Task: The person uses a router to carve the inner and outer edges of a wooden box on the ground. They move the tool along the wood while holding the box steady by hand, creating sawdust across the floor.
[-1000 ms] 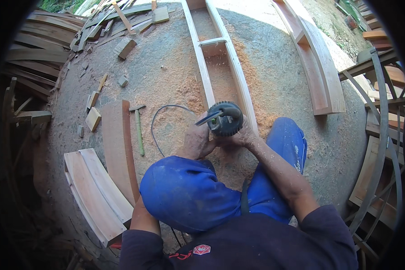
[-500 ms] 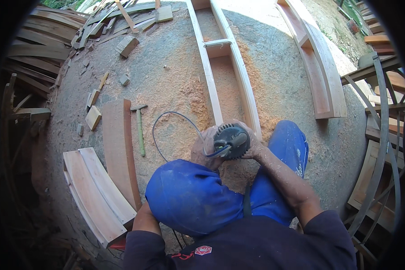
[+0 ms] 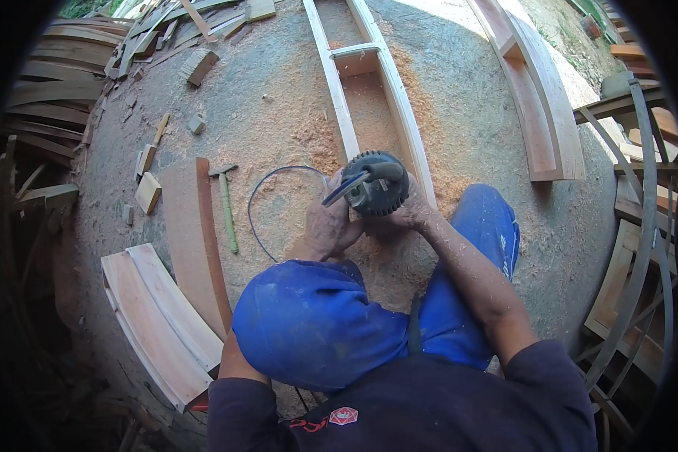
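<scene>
Both my hands are closed around a black corded power tool with a round, ribbed top, which looks like a router (image 3: pixel 378 182). My left hand (image 3: pixel 328 230) grips its left side, fingers curled under the top. On the other side, my right hand (image 3: pixel 414 207) wraps the body, partly hidden behind it. The tool is over the near end of a long, pale wooden frame (image 3: pixel 401 105) with a crosspiece; its base and the contact with the wood are hidden. A dark cord (image 3: pixel 258 197) loops out to the left.
A green-handled hammer (image 3: pixel 227 211) lies beside a wide reddish board (image 3: pixel 190 237). Near my left knee is a curved, pale wooden piece (image 3: pixel 162 316). Another long frame (image 3: pixel 535 105) lies at right. Wood scraps (image 3: pixel 200 66) and shavings litter the floor; stacked timber lines both sides.
The router has moved away from me along the frame and its top has tilted. My left hand shows more now beside it. The whole view has shifted slightly.
</scene>
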The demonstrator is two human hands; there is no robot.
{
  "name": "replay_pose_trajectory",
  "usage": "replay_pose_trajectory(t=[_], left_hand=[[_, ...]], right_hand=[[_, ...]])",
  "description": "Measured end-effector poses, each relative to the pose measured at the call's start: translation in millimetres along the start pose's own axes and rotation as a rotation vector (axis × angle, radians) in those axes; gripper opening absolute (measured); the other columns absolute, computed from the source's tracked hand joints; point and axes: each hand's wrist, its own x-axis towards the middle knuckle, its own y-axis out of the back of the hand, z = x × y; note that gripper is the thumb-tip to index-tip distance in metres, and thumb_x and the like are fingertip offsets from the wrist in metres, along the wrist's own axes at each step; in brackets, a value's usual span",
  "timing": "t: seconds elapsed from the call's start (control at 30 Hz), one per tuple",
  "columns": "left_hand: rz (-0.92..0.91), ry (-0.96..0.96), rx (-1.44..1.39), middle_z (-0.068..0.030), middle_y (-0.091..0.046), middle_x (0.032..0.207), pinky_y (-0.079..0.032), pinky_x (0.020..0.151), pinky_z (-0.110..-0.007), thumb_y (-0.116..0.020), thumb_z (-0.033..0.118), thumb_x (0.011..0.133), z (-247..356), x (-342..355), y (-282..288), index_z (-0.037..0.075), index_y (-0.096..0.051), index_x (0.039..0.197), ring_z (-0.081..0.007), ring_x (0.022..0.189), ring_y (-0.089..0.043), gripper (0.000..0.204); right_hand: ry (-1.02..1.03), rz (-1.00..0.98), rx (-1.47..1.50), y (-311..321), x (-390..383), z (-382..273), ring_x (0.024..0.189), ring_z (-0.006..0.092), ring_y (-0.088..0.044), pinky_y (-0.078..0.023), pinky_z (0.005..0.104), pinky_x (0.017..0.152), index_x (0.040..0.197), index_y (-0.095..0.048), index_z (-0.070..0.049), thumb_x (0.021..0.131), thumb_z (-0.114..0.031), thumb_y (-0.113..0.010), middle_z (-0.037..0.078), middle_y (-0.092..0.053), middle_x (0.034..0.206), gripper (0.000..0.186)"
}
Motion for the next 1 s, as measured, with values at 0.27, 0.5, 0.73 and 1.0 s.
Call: replay_pose_trajectory(t=[0.27,0.5,0.73,1.0], left_hand=[[0.001,0.004,-0.019,-0.0179,-0.063,0.136,-0.051,0.103,-0.049,-0.088,0.027,0.079,-18.6,33.7,14.0,0.011,-0.061,0.137,-0.0392,0.128,-0.06,0.066],[0.001,-0.063,-0.01,-0.019,-0.061,0.134,-0.05,0.105,-0.05,-0.089,0.022,0.075,-40.4,53.0,16.8,0.009,-0.054,0.138,-0.0405,0.125,-0.06,0.073],[-0.013,-0.036,-0.013,-0.0177,-0.063,0.131,-0.052,0.102,-0.049,-0.089,0.021,0.074,-45.2,76.4,29.2,0.01,-0.057,0.135,-0.0396,0.124,-0.06,0.07],[-0.015,0.026,-0.049,-0.0172,-0.062,0.134,-0.052,0.105,-0.048,-0.089,0.019,0.075,-60.5,101.2,38.0,0.01,-0.057,0.135,-0.0378,0.126,-0.061,0.069]], right_hand=[[-0.046,0.095,0.062,-2.5,29.5,17.2,0.124,0.0314,-0.065,-0.051,0.0416,0.108,0.143,-0.053,-0.011,0.065,-0.024,-0.096,0.013,-0.066,0.13,0.09],[-0.151,-0.037,-0.197,0.8,55.5,24.3,0.122,0.0301,-0.065,-0.052,0.0401,0.107,0.139,-0.056,-0.011,0.071,-0.032,-0.092,0.013,-0.067,0.131,0.079],[-0.186,-0.059,-0.191,7.6,80.2,27.5,0.123,0.0281,-0.065,-0.051,0.039,0.108,0.142,-0.053,-0.012,0.073,-0.033,-0.089,0.013,-0.065,0.133,0.08],[-0.154,-0.056,-0.201,7.5,112.6,36.5,0.127,0.0287,-0.062,-0.048,0.0376,0.112,0.151,-0.043,-0.01,0.07,-0.032,-0.089,0.014,-0.059,0.14,0.095]])
